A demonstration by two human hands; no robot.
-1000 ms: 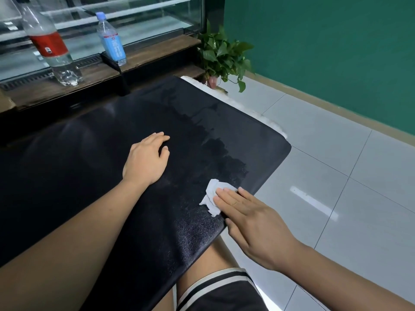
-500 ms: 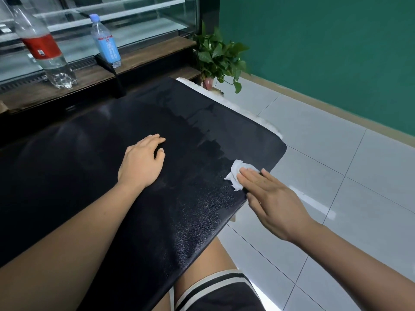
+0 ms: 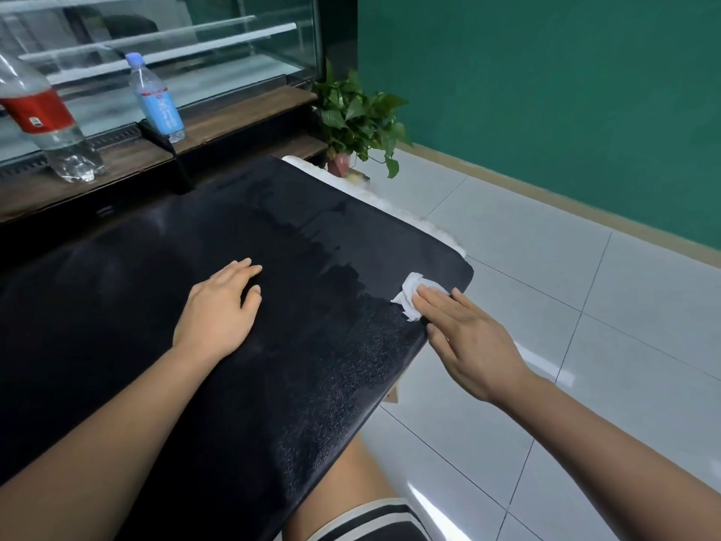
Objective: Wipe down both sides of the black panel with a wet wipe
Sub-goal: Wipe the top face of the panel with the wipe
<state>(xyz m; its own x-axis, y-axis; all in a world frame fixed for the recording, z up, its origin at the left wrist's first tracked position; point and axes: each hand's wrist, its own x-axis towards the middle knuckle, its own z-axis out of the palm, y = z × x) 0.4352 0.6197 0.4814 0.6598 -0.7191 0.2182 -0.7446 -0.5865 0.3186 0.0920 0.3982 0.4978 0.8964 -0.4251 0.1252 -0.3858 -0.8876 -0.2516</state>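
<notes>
1. The black panel (image 3: 273, 384) fills the centre and left of the frame and lies across the person's thigh at the bottom. What carries its far edge I cannot tell. The left hand (image 3: 218, 310) rests palm down on its middle, fingers straight and close together. If that pressure eases, a hard stroke could likely slide or tip the panel toward the floor (image 3: 585, 306) on the right.
2. The right hand (image 3: 472, 337), fingers straight, presses the bunched wet wipe (image 3: 409, 298) onto the panel's right-hand corner. The wipe sits just beside the edge, so a stroke further out may carry it off onto the tiles.
3. The surface looks patchy, darker in the middle and speckled toward the bottom, so strips could be missed.
4. The underside is not yet wiped. Turning so wide a panel might knock the two bottles (image 3: 158, 99) on the wooden shelf (image 3: 234, 119) at upper left, or the plant (image 3: 359, 119) at top centre.
</notes>
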